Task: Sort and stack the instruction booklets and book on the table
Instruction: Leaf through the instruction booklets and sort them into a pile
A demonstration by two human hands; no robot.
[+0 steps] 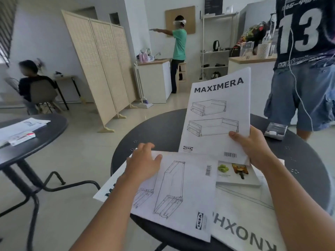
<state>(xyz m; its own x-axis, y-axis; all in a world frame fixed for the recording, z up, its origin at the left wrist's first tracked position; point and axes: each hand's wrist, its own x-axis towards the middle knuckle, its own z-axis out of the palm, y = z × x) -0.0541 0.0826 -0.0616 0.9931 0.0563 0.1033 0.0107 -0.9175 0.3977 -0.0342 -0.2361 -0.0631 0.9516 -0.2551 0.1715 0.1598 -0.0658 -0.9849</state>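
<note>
My right hand [253, 147] grips the lower right corner of a white MAXIMERA booklet [215, 115] and holds it upright above the round black table [159, 127]. My left hand [145, 160] rests with relaxed fingers on the top edge of a second booklet [181, 192], which shows drawer drawings and lies flat on the table. Another booklet pokes out under it at the left [107, 189]. A large KNOXHULT booklet [244, 220] lies at the lower right. A small book [235, 174] with food photos on its cover sits on that booklet, partly under the lifted one.
A small dark box [275, 130] lies at the table's far right edge. A person in denim shorts [304, 73] stands right behind the table. A second black table [41, 131] with papers is to the left. A folding screen [101, 66] stands further back.
</note>
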